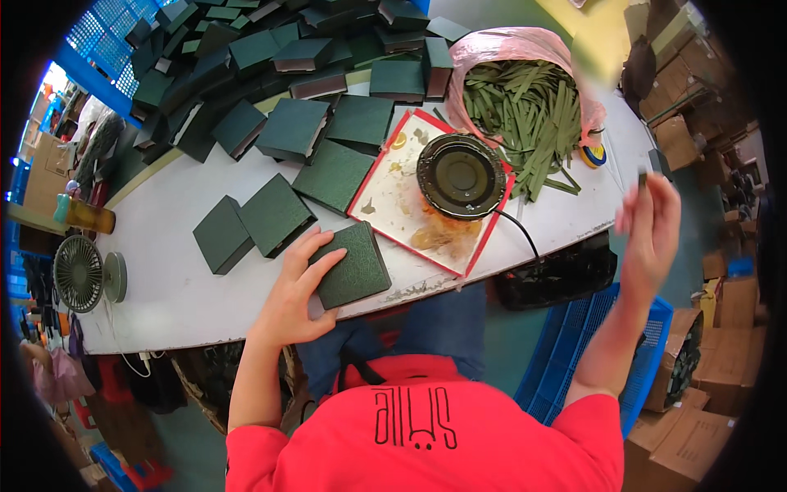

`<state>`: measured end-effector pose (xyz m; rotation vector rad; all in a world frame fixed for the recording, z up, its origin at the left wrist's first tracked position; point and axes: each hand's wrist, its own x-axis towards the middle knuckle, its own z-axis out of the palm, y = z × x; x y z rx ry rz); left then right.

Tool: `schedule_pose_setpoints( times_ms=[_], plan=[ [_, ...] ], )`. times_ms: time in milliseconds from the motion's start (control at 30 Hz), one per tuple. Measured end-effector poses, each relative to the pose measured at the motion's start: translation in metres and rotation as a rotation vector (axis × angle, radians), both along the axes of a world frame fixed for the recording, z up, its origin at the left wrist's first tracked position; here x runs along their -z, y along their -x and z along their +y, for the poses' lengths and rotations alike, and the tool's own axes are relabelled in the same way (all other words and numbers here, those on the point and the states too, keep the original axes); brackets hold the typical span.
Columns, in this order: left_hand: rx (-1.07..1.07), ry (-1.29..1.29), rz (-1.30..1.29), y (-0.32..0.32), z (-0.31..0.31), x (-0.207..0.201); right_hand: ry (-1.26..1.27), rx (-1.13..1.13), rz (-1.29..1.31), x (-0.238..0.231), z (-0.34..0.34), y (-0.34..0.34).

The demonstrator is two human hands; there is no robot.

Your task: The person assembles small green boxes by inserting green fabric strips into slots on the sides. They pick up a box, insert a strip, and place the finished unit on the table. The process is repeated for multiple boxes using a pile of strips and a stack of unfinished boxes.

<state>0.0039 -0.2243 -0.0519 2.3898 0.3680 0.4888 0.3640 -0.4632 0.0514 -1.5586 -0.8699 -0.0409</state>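
My left hand [297, 287] grips a small dark green box [354, 266] at the table's front edge, with thumb and fingers around its left side. My right hand [653, 215] is raised past the table's right edge, slightly blurred, its fingers pinched on a short dark green strip [643, 176]. Between the hands, a round black glue pot [461, 175] stands on a red-edged white board [393, 189] smeared with amber glue. Behind it, a pink plastic bag [512, 43] lies open, full of green ribbon strips [525, 111]. Two more green boxes [277, 215] [223, 235] sit left of the held one.
Many green boxes [299, 127] are heaped across the back left of the white table [164, 271]. A small fan [79, 273] stands at the left end. The pot's black cord [525, 230] hangs over the front edge, near a blue crate [553, 365]. Cartons [738, 361] stack at right.
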Motion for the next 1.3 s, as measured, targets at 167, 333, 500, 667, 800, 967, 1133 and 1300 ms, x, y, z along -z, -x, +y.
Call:
schedule_pose_setpoints(
  times_ms=[167,333,500,667,800,967,1133,1300],
  plan=[
    [0.045,-0.023,0.040,0.012,0.020,0.000,0.152,-0.127,0.458,0.029,-0.036,0.083],
    [-0.386,-0.026,-0.018,0.009,-0.005,-0.007,0.115,-0.253,0.839,0.082,-0.026,0.127],
    [-0.457,-0.213,0.163,-0.038,-0.035,-0.011,0.109,-0.353,0.984,0.091,-0.001,0.141],
    [-0.137,-0.188,0.337,-0.032,-0.022,-0.020,0.053,-0.375,1.015,0.093,0.019,0.131],
    [0.081,-0.151,0.433,-0.018,-0.012,-0.035,-0.002,-0.362,0.974,0.102,0.020,0.127],
    [-0.144,-0.139,0.337,-0.023,-0.025,-0.027,0.054,-0.340,0.964,0.100,0.025,0.128],
    [-0.109,0.097,0.048,-0.020,-0.013,-0.017,0.044,-0.354,1.011,0.098,0.025,0.125],
    [-0.109,0.057,0.017,-0.020,-0.014,-0.011,0.084,-0.284,1.001,0.094,0.028,0.123]
  ],
)
